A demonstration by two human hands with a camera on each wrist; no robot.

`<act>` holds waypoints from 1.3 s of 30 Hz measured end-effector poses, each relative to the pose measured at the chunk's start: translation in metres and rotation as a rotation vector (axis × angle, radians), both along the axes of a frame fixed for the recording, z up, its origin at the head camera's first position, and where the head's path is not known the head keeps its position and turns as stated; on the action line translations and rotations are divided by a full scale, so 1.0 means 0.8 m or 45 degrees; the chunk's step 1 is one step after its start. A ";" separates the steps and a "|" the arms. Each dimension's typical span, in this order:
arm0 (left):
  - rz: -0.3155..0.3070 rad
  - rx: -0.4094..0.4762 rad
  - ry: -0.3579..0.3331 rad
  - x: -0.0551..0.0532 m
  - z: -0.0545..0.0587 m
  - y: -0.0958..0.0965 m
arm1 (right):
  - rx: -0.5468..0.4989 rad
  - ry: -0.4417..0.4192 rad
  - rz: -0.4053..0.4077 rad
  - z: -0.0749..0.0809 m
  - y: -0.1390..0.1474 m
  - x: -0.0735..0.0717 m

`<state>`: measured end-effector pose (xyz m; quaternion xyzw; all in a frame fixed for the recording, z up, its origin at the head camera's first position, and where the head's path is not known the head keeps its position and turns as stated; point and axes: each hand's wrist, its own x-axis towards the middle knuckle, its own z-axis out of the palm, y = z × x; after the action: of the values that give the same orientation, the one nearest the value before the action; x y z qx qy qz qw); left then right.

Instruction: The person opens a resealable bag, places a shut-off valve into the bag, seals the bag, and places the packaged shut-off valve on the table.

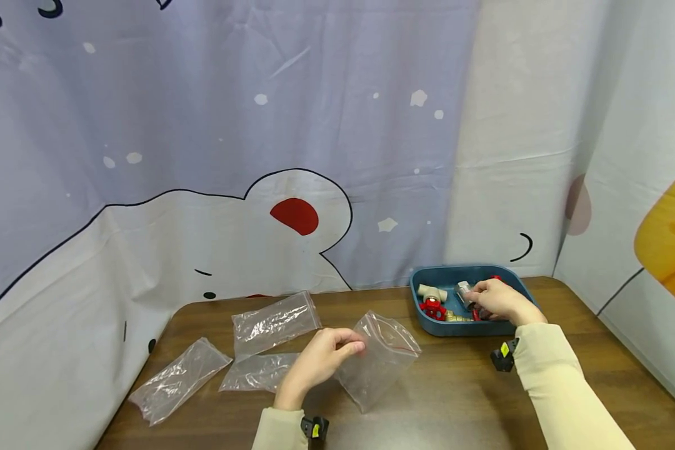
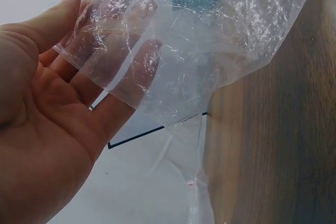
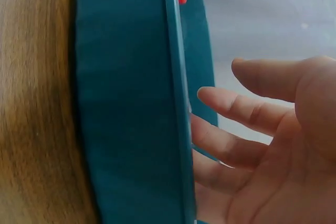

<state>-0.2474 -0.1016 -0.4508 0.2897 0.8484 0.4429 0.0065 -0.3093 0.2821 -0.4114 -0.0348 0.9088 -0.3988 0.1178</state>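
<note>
My left hand [image 1: 325, 357] holds a clear zip bag [image 1: 379, 362] by its edge, thumb on the near side. In the left wrist view the fingers show through the bag's crinkled plastic [image 2: 178, 66]. The bag's red zip line is toward its top. Over the blue tray [image 1: 467, 329] at the right, my right hand [image 1: 497, 299] reaches down among small pipe fittings. Beside its fingertips is a silver-topped fitting [image 1: 462, 289]. In the right wrist view the thumb and forefinger stand apart with nothing between them; the other fingertips are hidden behind the tray's wall [image 3: 131, 103].
Three more clear bags lie on the wooden table [image 1: 455, 387] at the left: one at the back [image 1: 275, 325], one in front of it [image 1: 259, 373] and one farther left [image 1: 180, 381]. A red-handled valve [image 1: 432, 307] and a cream tee [image 1: 432, 292] sit in the tray. A printed curtain [image 1: 394, 156] hangs behind.
</note>
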 end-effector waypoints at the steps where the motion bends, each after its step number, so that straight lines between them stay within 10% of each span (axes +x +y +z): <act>1: 0.001 -0.005 -0.001 0.000 0.000 0.000 | -0.023 -0.028 -0.010 -0.001 0.002 -0.001; 18: -0.010 0.004 -0.009 0.001 -0.001 -0.001 | 0.163 -0.310 0.033 -0.007 0.003 -0.034; 39: -0.014 -0.007 -0.017 0.001 -0.002 -0.001 | -0.195 -0.326 -0.125 -0.025 0.006 -0.034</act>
<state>-0.2469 -0.1023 -0.4527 0.2912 0.8481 0.4424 0.0155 -0.3366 0.2871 -0.4311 0.0517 0.8538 -0.4734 0.2102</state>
